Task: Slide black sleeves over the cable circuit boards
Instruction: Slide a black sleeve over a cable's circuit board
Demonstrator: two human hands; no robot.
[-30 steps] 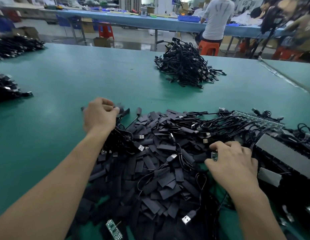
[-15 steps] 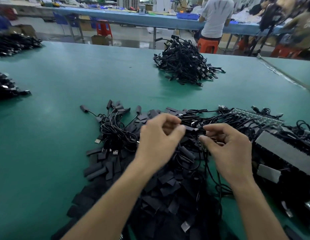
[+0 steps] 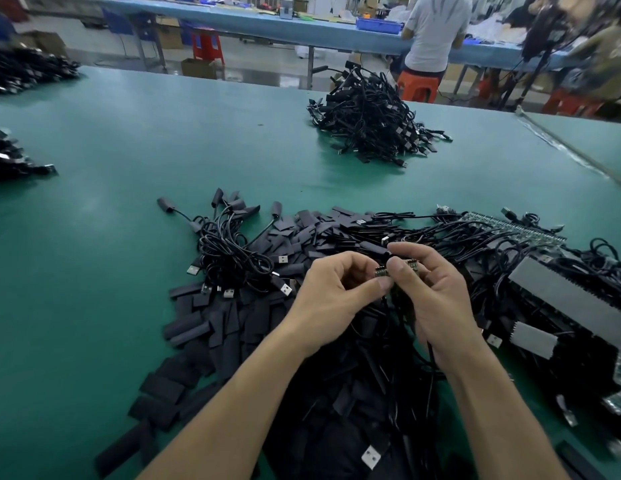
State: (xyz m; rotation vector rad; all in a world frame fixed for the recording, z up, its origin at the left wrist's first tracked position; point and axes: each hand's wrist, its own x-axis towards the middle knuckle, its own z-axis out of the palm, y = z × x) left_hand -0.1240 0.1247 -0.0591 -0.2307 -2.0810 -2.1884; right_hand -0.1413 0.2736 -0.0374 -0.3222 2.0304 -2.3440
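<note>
Black sleeves (image 3: 229,320) lie heaped across the lower middle of the frame on the green desk (image 3: 111,188). The heap runs under both forearms and is cut off at the bottom edge. Above it, at centre, the left hand (image 3: 331,299) and right hand (image 3: 437,299) meet, their fingers (image 3: 350,263) curled and pinching a small board (image 3: 381,271) with gold-coloured contacts. The right thumb covers its middle, so I cannot tell whether this is one board or two. A black tube (image 3: 373,248) lies just above the hands; whether either hand holds it is hidden. Left of the hands, cables (image 3: 233,258) with USB plugs lie knotted together, and a second tangle (image 3: 368,123) sits well apart at upper centre. At right, grey strips (image 3: 562,296) and a row of boards (image 3: 510,226) are half buried in wire. Dark piles (image 3: 11,157) at the left edge are cut off. At the top, a blue bin (image 3: 378,24) on the far desk (image 3: 267,26) holds contents too blurred to make out.
</note>
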